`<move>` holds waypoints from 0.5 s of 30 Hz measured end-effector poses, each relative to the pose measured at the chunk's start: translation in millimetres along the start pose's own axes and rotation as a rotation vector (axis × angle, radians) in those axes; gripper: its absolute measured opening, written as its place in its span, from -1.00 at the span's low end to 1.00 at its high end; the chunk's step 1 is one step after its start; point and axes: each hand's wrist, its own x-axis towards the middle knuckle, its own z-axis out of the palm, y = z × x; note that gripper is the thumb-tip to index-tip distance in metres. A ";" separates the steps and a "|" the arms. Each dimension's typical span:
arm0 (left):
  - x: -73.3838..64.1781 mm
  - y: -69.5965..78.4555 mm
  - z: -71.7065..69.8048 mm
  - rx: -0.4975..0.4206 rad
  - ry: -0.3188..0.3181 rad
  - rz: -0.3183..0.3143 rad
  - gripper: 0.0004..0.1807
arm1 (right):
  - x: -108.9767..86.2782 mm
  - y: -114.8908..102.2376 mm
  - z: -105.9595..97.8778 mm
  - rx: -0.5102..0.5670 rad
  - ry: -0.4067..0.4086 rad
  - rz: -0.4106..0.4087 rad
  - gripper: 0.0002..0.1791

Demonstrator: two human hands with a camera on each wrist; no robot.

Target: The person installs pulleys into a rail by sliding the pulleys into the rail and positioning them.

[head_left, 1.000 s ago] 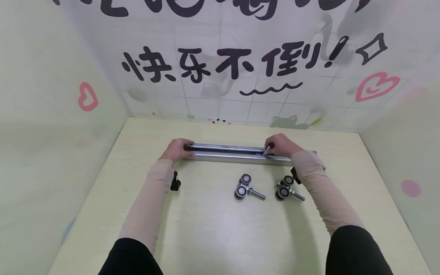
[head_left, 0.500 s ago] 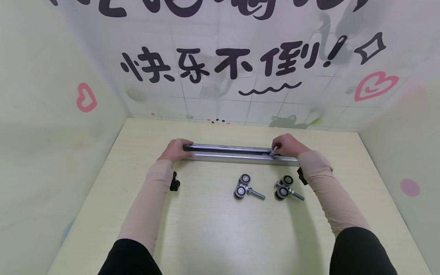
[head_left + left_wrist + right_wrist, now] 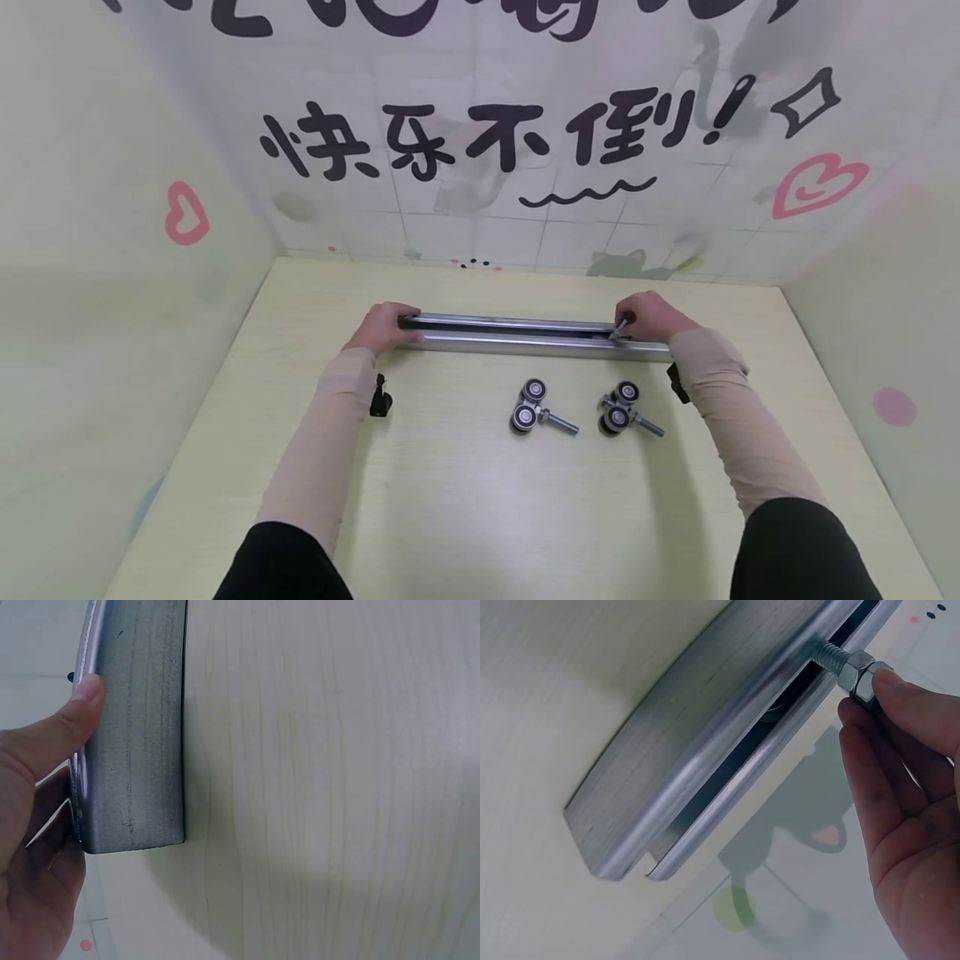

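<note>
A slotted metal rail [image 3: 517, 342] lies across the back of the table, its long opening facing up. My left hand [image 3: 381, 327] grips the rail's left end; in the left wrist view the thumb is on the near edge and the fingers lie at the far side. Out of the slot stands a threaded bolt with nuts [image 3: 847, 669]. My right hand [image 3: 649, 316] pinches the nuts between thumb and fingers. What the bolt joins inside the rail is mostly hidden, though a rounded part shows in the slot.
Two roller trolleys lie on the table in front of the rail, the left one [image 3: 527, 417] and the right one [image 3: 618, 417], each with wheels and a threaded bolt. A printed wall sheet [image 3: 480, 225] rises behind the table [image 3: 465, 500].
My right hand has moved steadily to the right along the rail, carrying the bolt through the slot. My left hand stays at the left end. Both trolleys lie still.
</note>
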 end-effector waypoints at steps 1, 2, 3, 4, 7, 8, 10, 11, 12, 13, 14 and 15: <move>-0.6 0.4 -0.1 0.000 -0.001 -0.001 -0.37 | -2.0 0.8 -1.2 -0.002 -0.001 0.004 -0.90; -0.9 0.7 0.0 0.001 -0.002 -0.001 -0.37 | -4.2 1.4 -2.5 -0.004 -0.003 0.009 -0.90; -1.3 0.7 0.2 0.002 -0.002 0.001 -0.36 | -6.1 2.1 -3.7 -0.005 -0.004 0.013 -0.90; -1.3 0.5 0.4 0.001 -0.003 0.001 -0.36 | -7.8 3.0 -4.6 -0.006 -0.003 0.016 -0.90; -2.1 0.3 0.9 0.006 -0.009 0.003 -0.36 | -11.4 7.0 -5.6 -0.009 0.000 0.029 -0.90; -2.3 0.1 1.0 0.007 -0.007 0.001 -0.35 | -11.9 8.4 -5.6 -0.006 0.001 0.033 -0.90; -3.0 0.6 0.4 0.007 -0.004 0.000 -0.36 | -12.2 10.7 -5.6 0.002 0.001 0.034 -0.90; -3.2 0.9 0.1 0.007 -0.002 0.001 -0.37 | -12.2 12.0 -5.6 0.005 0.000 0.034 -0.90; -3.4 1.2 -0.1 0.007 0.001 0.001 -0.37 | -12.2 13.2 -5.8 0.008 -0.002 0.034 -0.90; -3.4 1.7 -0.2 0.006 0.003 0.003 -0.37 | -12.2 14.3 -6.0 0.010 -0.006 0.037 -0.90; -3.4 2.3 -0.2 0.005 0.004 0.006 -0.37 | -12.4 15.4 -6.4 0.011 -0.009 0.041 -0.90; -3.4 3.1 -0.2 0.004 0.002 0.010 -0.38 | -13.0 16.6 -7.0 0.006 -0.013 0.043 -0.90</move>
